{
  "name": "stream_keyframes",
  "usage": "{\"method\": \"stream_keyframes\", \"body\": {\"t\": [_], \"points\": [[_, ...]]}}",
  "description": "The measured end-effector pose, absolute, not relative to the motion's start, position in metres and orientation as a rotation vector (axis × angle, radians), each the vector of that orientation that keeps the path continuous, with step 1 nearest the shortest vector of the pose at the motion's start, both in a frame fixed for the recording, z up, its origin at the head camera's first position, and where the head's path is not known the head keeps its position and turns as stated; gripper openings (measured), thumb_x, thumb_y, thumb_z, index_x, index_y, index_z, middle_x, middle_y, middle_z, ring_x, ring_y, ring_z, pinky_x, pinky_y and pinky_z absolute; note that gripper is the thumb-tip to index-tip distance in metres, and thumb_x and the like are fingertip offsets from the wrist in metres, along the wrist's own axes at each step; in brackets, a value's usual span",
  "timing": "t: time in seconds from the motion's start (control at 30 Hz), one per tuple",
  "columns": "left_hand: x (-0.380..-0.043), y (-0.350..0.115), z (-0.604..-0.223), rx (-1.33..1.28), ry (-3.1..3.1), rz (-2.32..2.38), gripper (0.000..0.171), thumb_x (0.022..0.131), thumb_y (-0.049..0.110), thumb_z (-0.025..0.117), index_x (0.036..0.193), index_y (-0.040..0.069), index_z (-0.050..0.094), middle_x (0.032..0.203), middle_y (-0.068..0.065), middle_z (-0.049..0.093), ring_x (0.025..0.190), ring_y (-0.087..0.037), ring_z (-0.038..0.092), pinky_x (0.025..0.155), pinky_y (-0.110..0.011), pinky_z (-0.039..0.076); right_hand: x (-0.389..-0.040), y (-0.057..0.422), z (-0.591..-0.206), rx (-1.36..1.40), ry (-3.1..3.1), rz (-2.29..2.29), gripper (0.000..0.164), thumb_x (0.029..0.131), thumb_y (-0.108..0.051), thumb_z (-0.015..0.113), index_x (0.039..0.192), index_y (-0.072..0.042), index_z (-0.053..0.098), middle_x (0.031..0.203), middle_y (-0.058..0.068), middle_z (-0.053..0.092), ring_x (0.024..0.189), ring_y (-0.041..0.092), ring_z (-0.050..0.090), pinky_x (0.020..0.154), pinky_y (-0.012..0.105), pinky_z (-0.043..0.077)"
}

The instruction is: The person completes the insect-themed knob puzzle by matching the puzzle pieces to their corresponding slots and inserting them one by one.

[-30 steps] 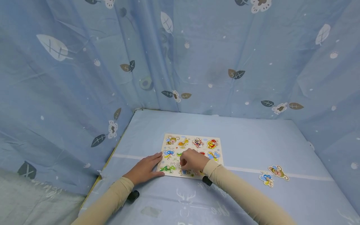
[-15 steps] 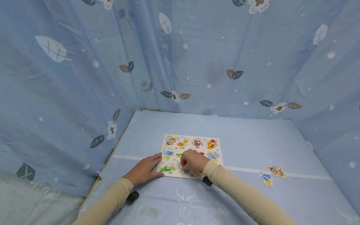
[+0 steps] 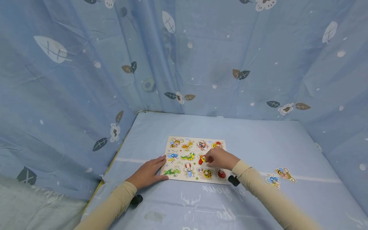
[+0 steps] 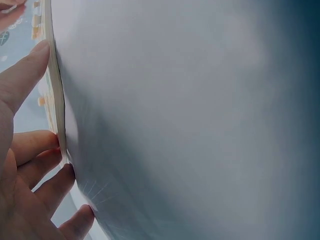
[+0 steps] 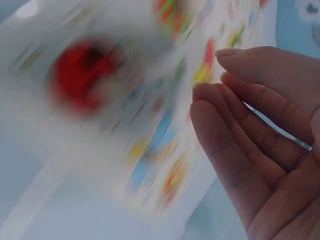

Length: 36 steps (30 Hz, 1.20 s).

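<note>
The wooden insect puzzle board (image 3: 179,177) lies flat on the table with several knobbed pieces on it. My left hand (image 3: 148,172) rests at its left edge; the left wrist view shows the fingertips (image 4: 37,60) against the board's side. My right hand (image 3: 222,158) is over the board's right part, beside a red and yellow insect piece (image 3: 202,159). In the right wrist view a gap separates thumb and fingers, and nothing is between them. The stag beetle piece (image 3: 188,170), the green caterpillar piece (image 3: 188,156) and the ladybug piece (image 3: 220,173) are visible on the board.
A blue mosquito piece (image 3: 272,180) and a bee piece (image 3: 284,174) lie loose on the table (image 3: 253,143), to the right of the board. Patterned blue curtains (image 3: 212,57) hang behind and at both sides.
My right hand has left the stag beetle piece at the lower middle and moved right and slightly up, uncovering that piece and the caterpillar. My left hand stays put.
</note>
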<state>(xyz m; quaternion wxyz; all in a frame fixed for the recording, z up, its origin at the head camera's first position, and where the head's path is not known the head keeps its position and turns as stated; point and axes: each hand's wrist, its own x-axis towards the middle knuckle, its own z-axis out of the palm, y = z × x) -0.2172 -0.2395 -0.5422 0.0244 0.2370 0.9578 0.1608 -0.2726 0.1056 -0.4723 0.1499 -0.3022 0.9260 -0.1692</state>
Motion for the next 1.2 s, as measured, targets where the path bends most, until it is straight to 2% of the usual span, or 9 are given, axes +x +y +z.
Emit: {"method": "stream_keyframes", "body": {"t": [0.23, 0.4, 0.57, 0.9, 1.2], "points": [[-0.216, -0.239, -0.54, 0.733, 2.958, 0.506, 0.088, 0.082, 0.064, 0.064, 0.148, 0.011, 0.042, 0.158, -0.001, 0.035, 0.142, -0.024, 0.039, 0.113, -0.047, 0.041, -0.262, 0.192, -0.467, -0.574, 2.738, -0.402, 0.008, 0.079, -0.01, 0.079, 0.085, -0.013, 0.074, 0.075, -0.008, 0.064, 0.071, 0.01, 0.054, 0.066, 0.026, 0.05], [-0.216, -0.239, -0.54, 0.735, 2.951, 0.515, 0.087, 0.082, 0.064, 0.065, 0.148, 0.011, 0.042, 0.158, -0.001, 0.035, 0.142, -0.025, 0.039, 0.113, -0.047, 0.04, -0.238, 0.251, -0.469, -0.472, 2.784, -0.35, 0.012, 0.074, -0.005, 0.079, 0.081, -0.011, 0.071, 0.074, -0.005, 0.062, 0.07, 0.011, 0.053, 0.063, 0.028, 0.049], [-0.217, -0.241, -0.541, 0.744, 2.947, 0.509, 0.088, 0.083, 0.066, 0.062, 0.149, 0.013, 0.041, 0.158, 0.0, 0.034, 0.143, -0.024, 0.038, 0.114, -0.047, 0.039, -0.214, 0.291, -0.47, -0.345, 2.796, -0.324, 0.013, 0.074, -0.002, 0.077, 0.081, -0.009, 0.07, 0.075, -0.002, 0.063, 0.069, 0.013, 0.055, 0.061, 0.031, 0.051], [-0.218, -0.242, -0.542, 0.763, 2.95, 0.534, 0.088, 0.083, 0.066, 0.062, 0.149, 0.013, 0.041, 0.158, 0.002, 0.034, 0.143, -0.024, 0.039, 0.114, -0.047, 0.039, -0.203, 0.311, -0.474, -0.236, 2.785, -0.332, 0.015, 0.073, -0.001, 0.077, 0.076, -0.01, 0.066, 0.072, -0.001, 0.061, 0.066, 0.014, 0.054, 0.056, 0.03, 0.048], [-0.218, -0.241, -0.54, 0.751, 2.941, 0.509, 0.089, 0.083, 0.068, 0.06, 0.15, 0.013, 0.04, 0.158, 0.002, 0.034, 0.143, -0.023, 0.037, 0.115, -0.045, 0.039, -0.2, 0.312, -0.478, -0.24, 2.799, -0.34, 0.025, 0.066, 0.0, 0.081, 0.067, -0.011, 0.058, 0.063, -0.001, 0.052, 0.06, 0.015, 0.048, 0.05, 0.027, 0.04]]}}
